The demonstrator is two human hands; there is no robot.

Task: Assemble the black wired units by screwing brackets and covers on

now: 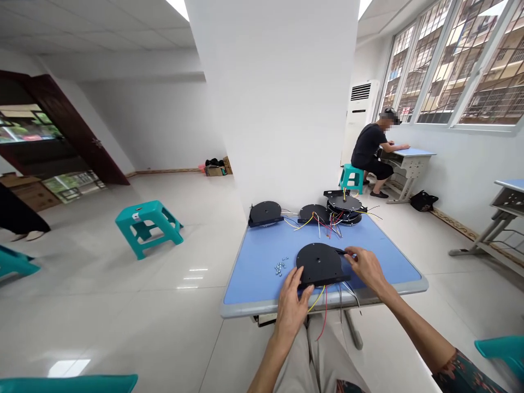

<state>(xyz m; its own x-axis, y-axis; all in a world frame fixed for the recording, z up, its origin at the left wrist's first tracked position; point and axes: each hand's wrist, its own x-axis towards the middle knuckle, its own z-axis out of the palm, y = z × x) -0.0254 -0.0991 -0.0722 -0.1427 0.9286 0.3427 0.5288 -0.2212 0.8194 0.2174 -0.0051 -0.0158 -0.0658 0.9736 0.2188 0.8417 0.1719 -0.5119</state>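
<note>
A round black disc assembly (318, 263) lies flat near the front of the blue table, with a straight black bracket along its near side. Yellow, red, dark and white wires hang from it over the table edge. My left hand (291, 300) grips the assembly's near left corner between thumb and fingers. At the disc's right edge, my right hand (365, 266) pinches a slim dark piece (340, 251); whether it is a tool or a part I cannot tell. Several small silvery screws (280, 266) lie loose left of the disc.
More black disc assemblies stand along the table's far edge: one at the left (266, 213), another in the middle (311, 213), and a stack (344, 204) trailing wires. A white pillar (278, 109) rises behind. A teal stool (149, 224) stands left; another person (370, 144) sits at a desk.
</note>
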